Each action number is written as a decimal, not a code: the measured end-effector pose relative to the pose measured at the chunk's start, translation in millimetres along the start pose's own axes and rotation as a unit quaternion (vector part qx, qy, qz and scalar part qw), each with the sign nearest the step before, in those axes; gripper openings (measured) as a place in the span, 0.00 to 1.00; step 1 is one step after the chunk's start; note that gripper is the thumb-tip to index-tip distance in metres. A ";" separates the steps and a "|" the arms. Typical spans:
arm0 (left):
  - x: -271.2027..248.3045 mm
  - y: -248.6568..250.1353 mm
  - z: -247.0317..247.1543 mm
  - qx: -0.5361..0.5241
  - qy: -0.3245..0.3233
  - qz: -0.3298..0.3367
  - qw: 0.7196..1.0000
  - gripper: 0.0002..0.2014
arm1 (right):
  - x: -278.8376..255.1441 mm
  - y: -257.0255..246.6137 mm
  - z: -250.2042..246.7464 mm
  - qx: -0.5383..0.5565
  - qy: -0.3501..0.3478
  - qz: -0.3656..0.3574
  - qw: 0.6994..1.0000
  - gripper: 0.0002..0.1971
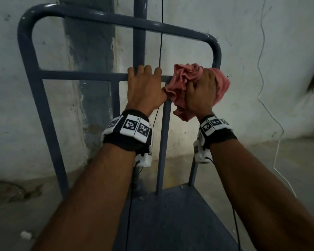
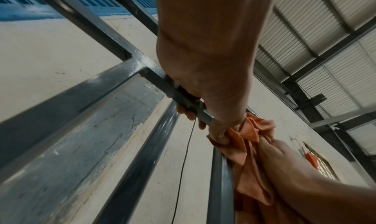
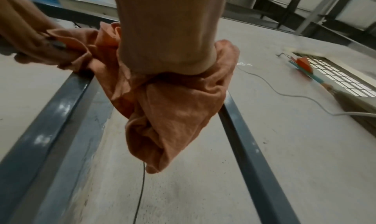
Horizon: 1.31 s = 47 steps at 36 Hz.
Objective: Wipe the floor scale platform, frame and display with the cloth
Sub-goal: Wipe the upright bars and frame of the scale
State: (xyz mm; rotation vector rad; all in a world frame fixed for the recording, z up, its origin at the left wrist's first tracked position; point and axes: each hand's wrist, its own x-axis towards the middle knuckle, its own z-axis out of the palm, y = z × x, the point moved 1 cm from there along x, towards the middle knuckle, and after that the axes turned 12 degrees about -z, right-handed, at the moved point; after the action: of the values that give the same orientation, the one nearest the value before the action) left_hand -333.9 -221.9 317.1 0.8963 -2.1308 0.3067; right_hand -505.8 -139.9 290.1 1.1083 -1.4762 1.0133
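The floor scale's blue-grey tubular frame (image 1: 25, 51) rises from its dark platform (image 1: 170, 214) in front of me. My left hand (image 1: 143, 84) grips the frame's middle crossbar (image 1: 80, 74), fingers curled over it; the same grip shows in the left wrist view (image 2: 189, 105). Just to its right, my right hand (image 1: 201, 91) holds a bunched pink-orange cloth (image 1: 185, 77) against the same bar near the right upright. The cloth (image 3: 168, 106) hangs below the right palm in the right wrist view. The display is not in view.
A whitewashed wall (image 1: 243, 51) stands close behind the frame. A thin black cable (image 1: 161, 33) hangs down the central post (image 1: 139, 42), and a white cable (image 1: 268, 105) trails down the wall at right. The concrete floor (image 1: 16, 205) lies on both sides.
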 end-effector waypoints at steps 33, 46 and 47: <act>-2.6 6.8 -10.6 0.027 -0.019 -0.023 0.999 0.23 | -40.9 -96.2 14.8 0.303 -0.041 0.242 0.921 0.16; -8.0 -6.8 -3.8 0.029 -0.007 0.029 0.999 0.27 | -72.6 -68.9 11.6 0.571 -0.197 0.468 0.646 0.14; -8.6 -7.6 -4.4 0.029 -0.011 0.035 0.999 0.28 | -69.7 -69.8 11.0 0.563 -0.197 0.462 0.656 0.09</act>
State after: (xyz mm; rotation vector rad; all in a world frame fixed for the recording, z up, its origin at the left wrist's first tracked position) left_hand -322.4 -220.9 313.1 0.8620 -2.1868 0.3985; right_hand -434.0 -156.7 223.6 1.4239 -1.7753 2.8376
